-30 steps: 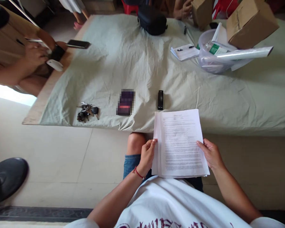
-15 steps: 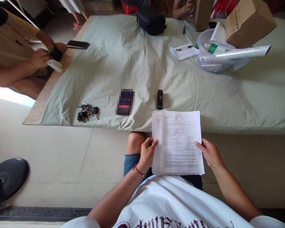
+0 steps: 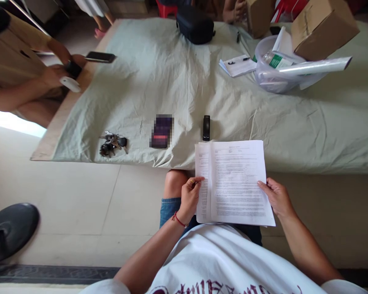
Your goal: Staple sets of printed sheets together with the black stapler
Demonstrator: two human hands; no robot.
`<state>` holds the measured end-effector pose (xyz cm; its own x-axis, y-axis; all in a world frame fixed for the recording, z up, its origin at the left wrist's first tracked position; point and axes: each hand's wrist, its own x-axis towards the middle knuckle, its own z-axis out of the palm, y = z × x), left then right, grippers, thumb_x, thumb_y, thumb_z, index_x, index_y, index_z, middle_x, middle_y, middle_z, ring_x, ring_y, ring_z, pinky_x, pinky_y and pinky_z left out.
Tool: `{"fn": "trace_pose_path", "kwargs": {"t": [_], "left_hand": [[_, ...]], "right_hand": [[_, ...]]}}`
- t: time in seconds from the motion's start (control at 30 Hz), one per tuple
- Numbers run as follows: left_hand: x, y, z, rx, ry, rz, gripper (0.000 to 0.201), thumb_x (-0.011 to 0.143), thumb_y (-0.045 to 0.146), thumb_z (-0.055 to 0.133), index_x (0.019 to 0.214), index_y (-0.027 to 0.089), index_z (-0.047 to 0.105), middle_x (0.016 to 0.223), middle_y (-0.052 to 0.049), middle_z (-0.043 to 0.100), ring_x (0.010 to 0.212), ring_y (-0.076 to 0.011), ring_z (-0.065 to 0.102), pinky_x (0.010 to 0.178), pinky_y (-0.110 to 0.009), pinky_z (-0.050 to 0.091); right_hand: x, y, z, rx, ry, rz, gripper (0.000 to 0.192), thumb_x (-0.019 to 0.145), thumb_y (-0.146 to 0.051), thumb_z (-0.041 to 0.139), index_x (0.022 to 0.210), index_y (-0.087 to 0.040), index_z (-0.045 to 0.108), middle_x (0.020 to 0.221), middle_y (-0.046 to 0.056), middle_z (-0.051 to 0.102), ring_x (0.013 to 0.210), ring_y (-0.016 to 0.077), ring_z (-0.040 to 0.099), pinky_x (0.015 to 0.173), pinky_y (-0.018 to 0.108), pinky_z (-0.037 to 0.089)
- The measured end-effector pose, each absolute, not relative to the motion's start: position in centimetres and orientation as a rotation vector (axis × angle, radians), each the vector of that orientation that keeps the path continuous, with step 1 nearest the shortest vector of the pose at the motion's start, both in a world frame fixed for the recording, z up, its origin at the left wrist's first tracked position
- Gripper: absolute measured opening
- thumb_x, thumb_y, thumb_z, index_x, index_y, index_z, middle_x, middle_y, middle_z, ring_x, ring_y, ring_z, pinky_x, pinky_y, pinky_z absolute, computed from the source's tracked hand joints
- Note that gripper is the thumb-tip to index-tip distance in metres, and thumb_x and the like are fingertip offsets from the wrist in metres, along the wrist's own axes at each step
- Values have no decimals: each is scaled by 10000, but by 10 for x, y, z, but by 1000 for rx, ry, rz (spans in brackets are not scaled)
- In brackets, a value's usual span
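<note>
Several printed paper sheets (image 3: 237, 188) are held over my lap, their top edge overlapping the table's front edge. My left hand (image 3: 190, 196) pinches the left margin, thumb on top. At the right edge, my right hand (image 3: 276, 196) is closed on the sheets with its thumb on the print. The upper sheets sit shifted to the right, so a strip of print shows on a sheet below at the left. Just beyond the papers lies a black stapler (image 3: 206, 128). Left of it is a phone (image 3: 161, 131) with a blurred-out screen.
A bunch of keys (image 3: 113, 143) lies on the cloth-covered table (image 3: 135, 98). Farther back are a black case (image 3: 195, 25), a notepad (image 3: 237, 66), a plastic basket (image 3: 271, 83) and a cardboard box (image 3: 323, 30). At the left, another person's hand (image 3: 53, 75) is near a white object.
My right hand has moved right, drawing the upper sheets right and tilting them slightly. More of the sheet below shows at the left. My left hand has barely moved.
</note>
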<state>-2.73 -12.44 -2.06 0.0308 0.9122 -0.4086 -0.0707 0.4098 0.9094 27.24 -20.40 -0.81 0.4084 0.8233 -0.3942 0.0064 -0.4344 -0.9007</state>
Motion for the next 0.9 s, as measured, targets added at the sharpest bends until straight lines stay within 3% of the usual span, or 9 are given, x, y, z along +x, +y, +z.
{"fn": "trace_pose_path", "kwargs": {"t": [0.2,0.43,0.57,0.7,0.8,0.9], "left_hand": [[-22,-125,-16,857,1330,907,290,798,452,749,911,186,768,948,-61,709,957,-225,626,902,-331,477],[-20,-124,-23,809,1379,896,333,711,446,817,748,183,617,713,14,589,688,-139,495,670,-262,403],[-21,-124,-24,815,1362,918,377,718,440,819,735,191,535,698,38,520,664,-118,450,647,-247,381],[-21,-125,-22,832,1296,979,360,766,413,799,926,207,552,772,26,565,716,-132,519,686,-250,435],[-20,-125,-18,815,1261,1007,461,773,413,797,1106,239,530,818,25,597,740,-144,573,705,-257,468],[-20,-125,-15,824,1243,1036,495,779,415,794,1170,255,537,873,11,625,789,-155,611,749,-276,497]], "right_hand": [[268,-206,-13,-1815,-854,1098,428,762,-659,780,787,-244,675,763,17,727,686,226,636,584,323,507],[266,-206,-25,-1804,-823,1100,426,791,-627,772,970,-245,709,881,41,746,819,242,675,737,350,549],[270,-208,-31,-1823,-829,1082,431,762,-611,806,930,-224,713,892,48,737,840,222,666,806,349,532],[273,-211,-29,-1812,-820,1093,433,752,-620,811,885,-220,711,851,41,725,804,212,649,773,336,517],[275,-211,-26,-1806,-781,1069,434,740,-622,819,875,-222,716,838,32,722,787,205,647,756,327,512],[277,-211,-24,-1793,-778,1063,415,748,-605,821,875,-224,718,827,27,721,778,202,645,749,324,505]]}}
